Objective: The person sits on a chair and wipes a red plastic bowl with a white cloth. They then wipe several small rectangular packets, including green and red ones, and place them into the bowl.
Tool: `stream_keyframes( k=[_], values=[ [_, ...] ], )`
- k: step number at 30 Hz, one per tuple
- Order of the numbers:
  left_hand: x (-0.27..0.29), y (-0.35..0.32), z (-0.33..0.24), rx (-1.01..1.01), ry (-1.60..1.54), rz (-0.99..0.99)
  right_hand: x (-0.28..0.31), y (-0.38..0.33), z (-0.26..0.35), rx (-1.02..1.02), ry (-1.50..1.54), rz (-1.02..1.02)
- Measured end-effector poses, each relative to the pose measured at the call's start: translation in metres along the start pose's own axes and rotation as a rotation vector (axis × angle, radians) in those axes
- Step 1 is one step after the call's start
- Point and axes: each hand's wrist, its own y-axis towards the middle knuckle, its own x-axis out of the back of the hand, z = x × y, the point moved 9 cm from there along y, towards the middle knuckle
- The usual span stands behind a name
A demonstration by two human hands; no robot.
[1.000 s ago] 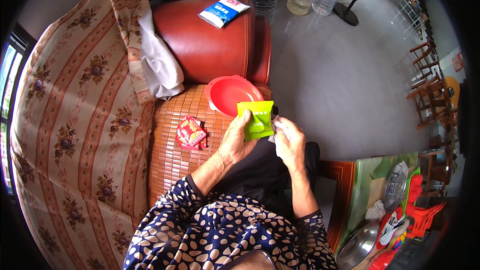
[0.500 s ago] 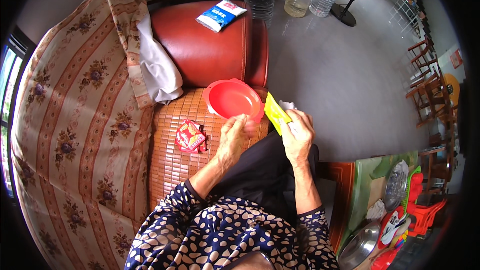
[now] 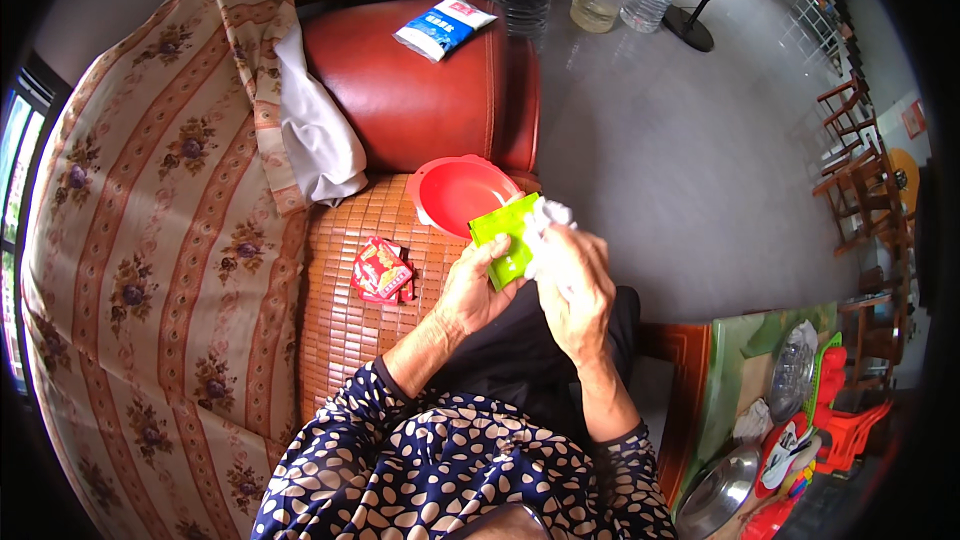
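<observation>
Holding the green packet (image 3: 512, 220) in the left hand (image 3: 468, 295), the white cloth (image 3: 543, 235) in the right hand (image 3: 578, 300)

Left hand: closed on the near left part of the packet, thumb pressed on its face. Right hand: closed around the cloth, which is crumpled and lies against the packet's right end.

Packet position: between the two hands, at the left fingertips, set at a slant with its left edge running back toward the left palm. The left hand is the nearer one, in direct contact; the right hand stands just to the right, with the cloth between. Note: blur and the cloth hide the packet's right edge, so its long axis, and whether the right fingertips touch it, cannot be told.

Surroundings: the red bowl (image 3: 450, 192) sits just beyond the left hand; in this view the packet's far left corner overlaps its near rim. Small red packets (image 3: 380, 272) lie to the left of the left hand, on the brown woven mat (image 3: 330, 330). Farther ahead, well apart from both hands, a blue and white bag (image 3: 445, 28) rests on the red armrest (image 3: 400, 90).
</observation>
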Motion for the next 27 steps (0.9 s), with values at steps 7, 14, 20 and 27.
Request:
stream_keyframes(
  k=[7,14,20,27],
  values=[
    [0.005,-0.001,0.003,0.005,-0.020,0.075,-0.034,0.006,0.016,0.122,-0.157,0.168],
    [-0.006,-0.012,-0.002,0.016,-0.090,0.220,-0.038,0.005,0.020,0.161,0.032,0.352],
    [-0.002,-0.007,0.007,0.031,-0.012,0.083,-0.028,0.008,0.007,0.065,-0.313,0.112],
    [-0.001,-0.003,0.011,0.088,-0.111,0.029,-0.039,-0.022,0.012,0.073,-0.292,0.160]
  ],
)
